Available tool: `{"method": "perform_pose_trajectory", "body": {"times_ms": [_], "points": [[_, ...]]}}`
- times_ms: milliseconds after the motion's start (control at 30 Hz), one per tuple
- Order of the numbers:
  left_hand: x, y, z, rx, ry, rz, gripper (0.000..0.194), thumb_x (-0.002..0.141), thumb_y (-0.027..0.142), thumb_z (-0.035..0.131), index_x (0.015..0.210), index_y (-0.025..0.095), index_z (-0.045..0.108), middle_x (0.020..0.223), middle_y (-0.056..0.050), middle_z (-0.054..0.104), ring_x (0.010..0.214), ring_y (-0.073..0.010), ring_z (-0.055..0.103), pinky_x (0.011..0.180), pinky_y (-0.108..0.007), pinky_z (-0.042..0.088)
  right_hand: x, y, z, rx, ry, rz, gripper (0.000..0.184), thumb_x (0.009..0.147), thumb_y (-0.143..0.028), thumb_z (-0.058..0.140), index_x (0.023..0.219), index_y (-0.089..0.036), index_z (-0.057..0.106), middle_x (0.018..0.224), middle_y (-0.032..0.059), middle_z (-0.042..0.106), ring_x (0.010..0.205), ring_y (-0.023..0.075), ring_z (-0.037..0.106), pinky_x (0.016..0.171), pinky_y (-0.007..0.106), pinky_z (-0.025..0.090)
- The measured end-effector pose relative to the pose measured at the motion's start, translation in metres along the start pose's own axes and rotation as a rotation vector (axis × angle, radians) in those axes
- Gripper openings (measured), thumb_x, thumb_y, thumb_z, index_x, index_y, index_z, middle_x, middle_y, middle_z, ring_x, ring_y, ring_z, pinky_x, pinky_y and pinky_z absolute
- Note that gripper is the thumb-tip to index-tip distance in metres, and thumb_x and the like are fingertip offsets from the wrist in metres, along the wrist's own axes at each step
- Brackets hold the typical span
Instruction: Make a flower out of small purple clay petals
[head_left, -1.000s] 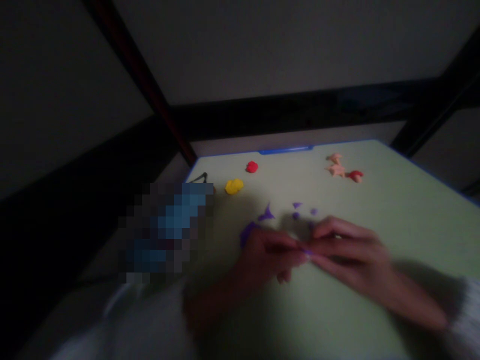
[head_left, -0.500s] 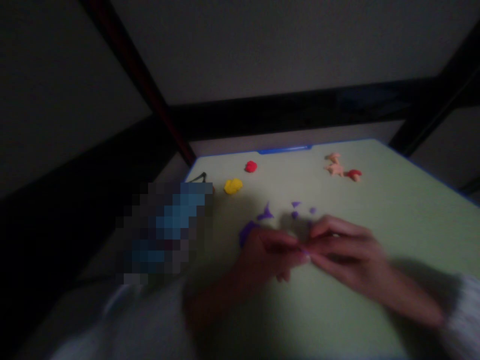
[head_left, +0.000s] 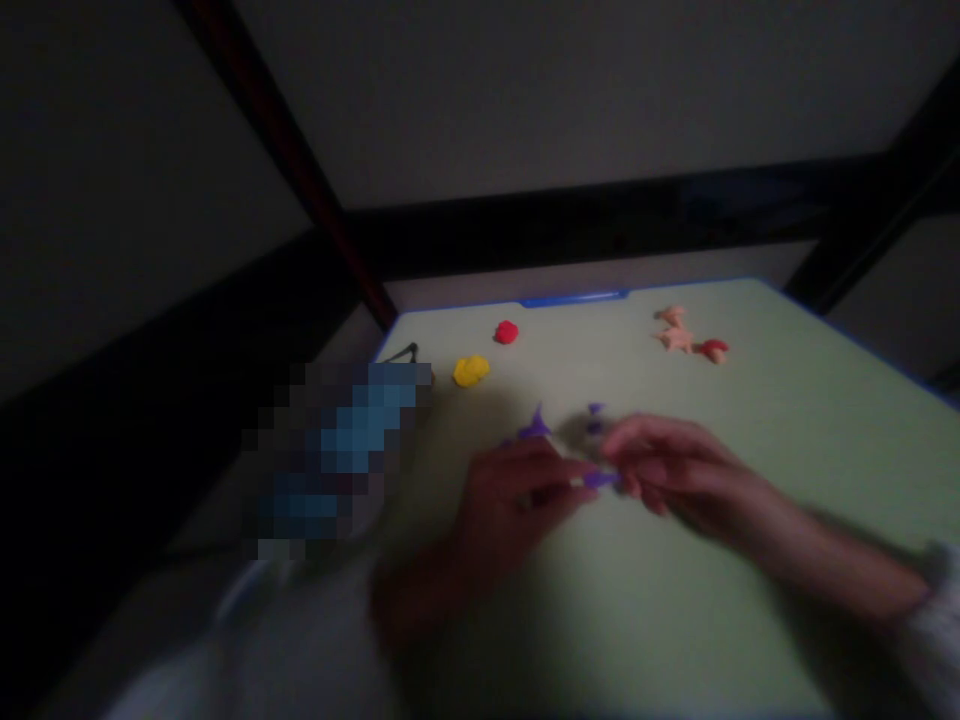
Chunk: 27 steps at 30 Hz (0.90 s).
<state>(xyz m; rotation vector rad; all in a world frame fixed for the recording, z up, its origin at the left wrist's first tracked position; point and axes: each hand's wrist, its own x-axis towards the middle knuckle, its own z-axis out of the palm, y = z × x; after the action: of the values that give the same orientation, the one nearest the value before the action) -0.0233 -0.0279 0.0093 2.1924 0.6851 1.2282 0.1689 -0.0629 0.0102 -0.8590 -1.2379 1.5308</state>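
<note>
My left hand (head_left: pixel 517 495) and my right hand (head_left: pixel 667 465) meet over a pale green board (head_left: pixel 712 580) with a blue rim. Between their fingertips they pinch a small purple clay piece (head_left: pixel 600 480). Both hands have their fingers closed on it. Just beyond the hands lie a purple pointed clay shape (head_left: pixel 534 426) and small purple clay bits (head_left: pixel 596 410). The picture is dim and blurred.
At the board's far side lie a yellow clay lump (head_left: pixel 470 371), a red clay lump (head_left: pixel 506 332) and peach clay shapes with a red bit (head_left: pixel 686 335). A blurred-out blue object (head_left: pixel 345 440) sits off the board's left edge. Dark frame bars (head_left: pixel 600 220) cross behind.
Both hands have shifted a little farther up the board, and the purple piece now shows plainly between their fingertips. The purple lump seen left of my left hand is hidden now.
</note>
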Motion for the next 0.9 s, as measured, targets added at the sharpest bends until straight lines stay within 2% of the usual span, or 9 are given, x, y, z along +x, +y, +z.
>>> {"method": "perform_pose_trajectory", "body": {"times_ms": [133, 300, 467, 633, 900], "points": [[-0.002, -0.003, 0.002, 0.010, -0.024, 0.010, 0.010, 0.073, 0.022, 0.068, 0.078, 0.014, 0.071, 0.058, 0.000, 0.063, 0.047, -0.0066, 0.051, 0.046, -0.017, 0.043, 0.001, 0.002, 0.006, 0.013, 0.084, 0.138, 0.019, 0.066, -0.028, 0.073, 0.082, -0.017, 0.071, 0.063, -0.0008, 0.057, 0.049, 0.0054, 0.041, 0.041, 0.016, 0.032], [-0.001, -0.005, 0.005, 0.007, -0.053, 0.025, 0.011, 0.074, 0.018, 0.067, 0.082, 0.014, 0.072, 0.058, -0.001, 0.062, 0.048, -0.0074, 0.052, 0.047, -0.017, 0.043, -0.001, 0.003, 0.012, -0.118, 0.107, 0.193, 0.018, 0.067, -0.033, 0.073, 0.075, -0.016, 0.072, 0.050, -0.0046, 0.051, 0.043, 0.0035, 0.032, 0.038, 0.017, 0.022], [-0.001, -0.005, 0.007, -0.019, -0.040, -0.010, 0.013, 0.071, 0.019, 0.069, 0.082, 0.013, 0.072, 0.057, 0.000, 0.061, 0.046, -0.0068, 0.052, 0.045, -0.017, 0.043, 0.000, 0.002, 0.016, -0.124, 0.163, 0.172, 0.015, 0.067, -0.031, 0.073, 0.065, -0.016, 0.071, 0.043, -0.0064, 0.045, 0.041, 0.0035, 0.029, 0.038, 0.019, 0.020], [-0.002, -0.003, 0.009, -0.072, -0.031, -0.108, 0.021, 0.068, 0.014, 0.071, 0.089, 0.017, 0.070, 0.060, 0.002, 0.063, 0.047, -0.0059, 0.052, 0.045, -0.015, 0.046, 0.001, 0.004, 0.015, -0.128, 0.179, 0.124, 0.012, 0.066, -0.029, 0.073, 0.064, -0.018, 0.071, 0.047, -0.0050, 0.051, 0.045, 0.0044, 0.033, 0.042, 0.020, 0.025], [0.000, -0.001, 0.007, -0.043, -0.020, -0.051, 0.009, 0.072, 0.017, 0.068, 0.080, 0.017, 0.072, 0.064, 0.000, 0.064, 0.048, -0.0052, 0.053, 0.045, -0.014, 0.046, 0.002, 0.005, 0.014, -0.134, 0.139, 0.172, 0.022, 0.068, -0.037, 0.072, 0.070, -0.015, 0.072, 0.046, -0.0058, 0.045, 0.043, 0.0038, 0.031, 0.039, 0.018, 0.021]]}}
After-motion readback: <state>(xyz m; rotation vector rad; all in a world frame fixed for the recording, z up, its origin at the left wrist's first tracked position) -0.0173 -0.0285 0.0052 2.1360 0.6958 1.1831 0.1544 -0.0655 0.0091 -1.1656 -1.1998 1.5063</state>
